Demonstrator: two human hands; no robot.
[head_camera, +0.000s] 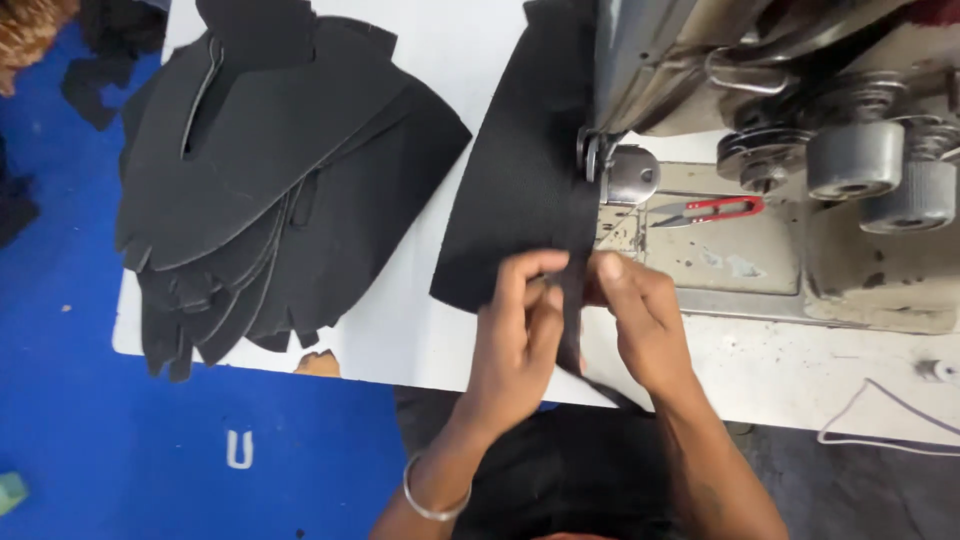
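While the black fabric piece (520, 170) lies flat on the white table (440, 330), we note its long axis runs away from us, from our hands up to the presser foot (630, 175) of the sewing machine (800, 100); its near edge sits between our two hands, so neither is clearly nearer; our left hand (515, 340) pinches that edge, fingers closed on the cloth; our right hand (645, 320) grips it from the other side, thumb touching the fabric; both hands are close together, nearly touching. Red-handled thread snips (705, 210) rest on the machine bed, just right of the foot; a stack of cut black pieces (270, 180) lies well left; no containers in view.
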